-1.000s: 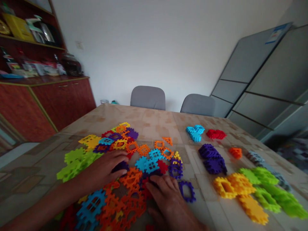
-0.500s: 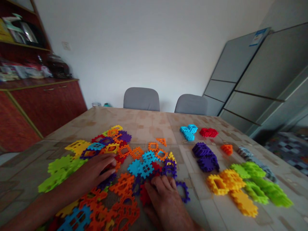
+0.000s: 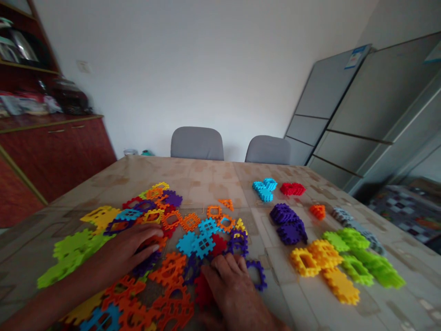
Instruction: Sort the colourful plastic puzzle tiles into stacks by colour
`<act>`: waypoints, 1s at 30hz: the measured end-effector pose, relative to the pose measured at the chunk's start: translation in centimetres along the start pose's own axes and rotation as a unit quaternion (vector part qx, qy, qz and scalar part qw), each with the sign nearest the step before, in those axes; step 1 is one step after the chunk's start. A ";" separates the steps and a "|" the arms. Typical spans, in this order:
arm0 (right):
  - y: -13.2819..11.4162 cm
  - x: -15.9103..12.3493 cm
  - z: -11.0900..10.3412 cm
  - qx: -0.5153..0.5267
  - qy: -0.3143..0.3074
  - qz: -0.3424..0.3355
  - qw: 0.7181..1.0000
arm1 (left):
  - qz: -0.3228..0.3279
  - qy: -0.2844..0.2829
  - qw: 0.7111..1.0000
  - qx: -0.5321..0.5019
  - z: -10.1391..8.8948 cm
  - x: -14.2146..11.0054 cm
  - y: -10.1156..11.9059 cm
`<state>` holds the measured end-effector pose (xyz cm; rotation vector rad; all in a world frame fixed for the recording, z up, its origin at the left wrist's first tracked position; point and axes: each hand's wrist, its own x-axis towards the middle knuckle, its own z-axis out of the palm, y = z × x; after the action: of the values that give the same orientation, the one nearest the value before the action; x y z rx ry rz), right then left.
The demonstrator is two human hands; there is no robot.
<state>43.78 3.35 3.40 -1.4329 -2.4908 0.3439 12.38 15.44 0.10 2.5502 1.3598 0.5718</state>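
A heap of flat plastic interlocking building pieces with toothed edges lies spread before me. My left hand (image 3: pixel 146 241) rests over the heap's left part, thumb and fingers apart, near orange and dark purple pieces (image 3: pixel 147 264); nothing shows in its grasp. At the heap's right side, my right hand (image 3: pixel 232 282) is curled around a red building piece (image 3: pixel 203 292), which shows between index finger and thumb; the fingertips are partly hidden. Just beyond it lie blue window pieces (image 3: pixel 203 245) and a purple frame piece (image 3: pixel 238 242). Another purple square frame (image 3: pixel 263 276) lies to its right.
On the right of the table (image 3: pixel 237 177) stand sorted stacks: light blue (image 3: pixel 264 195), red (image 3: pixel 292 189), purple (image 3: pixel 289 232), orange (image 3: pixel 317 211), yellow (image 3: pixel 341 285), green (image 3: pixel 379 266) and grey (image 3: pixel 351 220). Two grey chairs (image 3: pixel 197 143) stand behind the table.
The view has turned slightly to the right, so everything sits further left. Both hands stay nearly where they were over the pieces, the right one still at the red piece.
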 end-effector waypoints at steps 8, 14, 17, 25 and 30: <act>0.5 0.0 0.3 0.007 -0.015 0.010 1.000 | 0.000 0.009 1.000 -0.003 0.0 0.1 0.1; 0.2 -0.6 -0.4 0.049 0.001 0.014 0.999 | -0.030 0.010 0.999 -0.022 -0.3 0.4 0.4; 0.1 -0.9 -1.4 0.065 -0.010 0.017 0.998 | -0.044 0.002 0.999 -0.030 -0.4 0.5 0.7; 1.1 -1.1 -1.5 0.058 -0.012 0.015 0.998 | -0.055 0.015 0.998 -0.040 -4.3 0.8 0.3; 1.6 -1.1 -1.1 0.041 -0.035 0.033 0.998 | -0.065 0.046 0.996 -0.027 -7.1 0.7 -0.1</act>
<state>45.96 3.21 3.84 -1.4980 -2.4557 0.5121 9.65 16.04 6.70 2.3984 1.5054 0.6987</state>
